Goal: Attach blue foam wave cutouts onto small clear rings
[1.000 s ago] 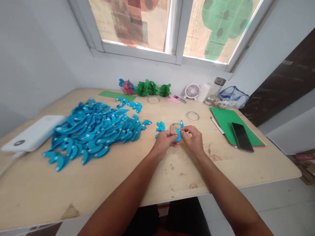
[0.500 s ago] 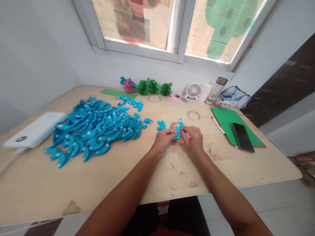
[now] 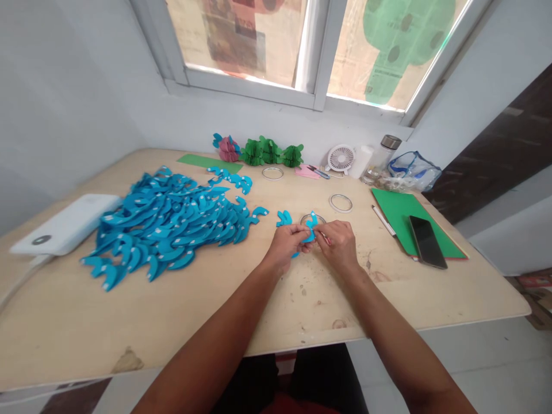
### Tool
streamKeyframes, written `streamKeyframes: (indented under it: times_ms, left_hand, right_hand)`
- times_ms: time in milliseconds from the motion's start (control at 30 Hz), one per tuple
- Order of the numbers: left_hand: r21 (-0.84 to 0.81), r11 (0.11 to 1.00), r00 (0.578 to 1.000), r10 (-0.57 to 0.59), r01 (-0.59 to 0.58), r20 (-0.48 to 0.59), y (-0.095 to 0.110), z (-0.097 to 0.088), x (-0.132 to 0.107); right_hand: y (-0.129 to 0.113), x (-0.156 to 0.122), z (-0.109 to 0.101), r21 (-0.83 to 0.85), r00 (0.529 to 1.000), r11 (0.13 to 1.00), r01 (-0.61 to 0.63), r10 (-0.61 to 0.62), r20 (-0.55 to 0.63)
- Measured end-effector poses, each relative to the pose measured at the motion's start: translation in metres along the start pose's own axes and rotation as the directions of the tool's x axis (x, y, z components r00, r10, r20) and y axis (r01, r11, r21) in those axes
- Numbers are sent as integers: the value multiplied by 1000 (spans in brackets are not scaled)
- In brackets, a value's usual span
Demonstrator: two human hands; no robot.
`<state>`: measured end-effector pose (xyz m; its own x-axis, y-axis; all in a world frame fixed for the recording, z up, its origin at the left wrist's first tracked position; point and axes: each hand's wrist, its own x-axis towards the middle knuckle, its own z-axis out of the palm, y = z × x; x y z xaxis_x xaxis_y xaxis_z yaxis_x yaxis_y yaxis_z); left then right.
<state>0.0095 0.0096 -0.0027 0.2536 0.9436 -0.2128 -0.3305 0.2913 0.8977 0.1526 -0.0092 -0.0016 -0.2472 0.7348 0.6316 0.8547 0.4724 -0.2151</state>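
My left hand and my right hand meet over the middle of the wooden table. Both pinch one small blue curved paper piece between their fingertips. Behind it lies a clear tape ring, partly hidden by my fingers. Another blue piece lies just left of the hands. A large heap of the same blue pieces spreads over the left half of the table.
A white flat device sits at the far left. Two more rings lie farther back. Green and pink paper decorations, a small fan, a jar and a plastic bag line the wall. A black phone rests on a green sheet.
My hands stayed together on the blue piece, fingers shifting slightly on it. The camera drifted a little, moving everything slightly right in view.
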Motion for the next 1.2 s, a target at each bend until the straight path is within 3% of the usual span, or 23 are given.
streamKeyframes:
  times_ms: [633,1200]
  left_hand:
    - [24,1000,1000,2,-1,-31,4,-3,0]
    - [26,1000,1000,8,-8,6,2,-3,2]
  right_hand:
    - [-4,1,-4,-142,992,983,119,-122,-12]
    - [-3,-2,1,-132,992,989,66,-79,-102]
